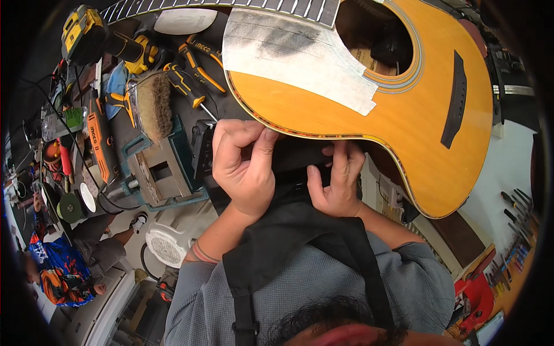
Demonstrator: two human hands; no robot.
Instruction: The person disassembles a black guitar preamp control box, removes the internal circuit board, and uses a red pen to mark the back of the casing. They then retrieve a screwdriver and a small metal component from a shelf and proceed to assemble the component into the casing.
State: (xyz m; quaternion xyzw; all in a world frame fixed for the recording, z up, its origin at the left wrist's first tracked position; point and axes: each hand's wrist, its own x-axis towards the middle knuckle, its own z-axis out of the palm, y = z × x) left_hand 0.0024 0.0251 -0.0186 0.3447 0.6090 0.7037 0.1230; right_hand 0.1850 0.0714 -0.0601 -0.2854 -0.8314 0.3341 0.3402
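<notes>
An acoustic guitar point(424, 132) with an orange-yellow top lies across the bench in front of me. White masking sheet point(277, 60) with a dark smudge covers part of its top, beside the sound hole point(375, 37). My left hand point(245, 167) is closed in a pinch at the guitar's patterned edge binding point(306, 134); whatever sits between thumb and finger is too small to make out. At the waist of the body, my right hand point(339, 184) has its fingers stretched up to the side just under the edge, thumb apart. Nothing shows in it.
Left of the guitar are a blue-green vise point(167, 173), a brush point(154, 104), a screwdriver point(187, 86), pliers point(202, 60), a yellow cordless drill point(86, 34) and an orange rotary tool point(101, 141). Another person point(63, 271) is at the lower left. Several hand tools point(516, 230) line the right side.
</notes>
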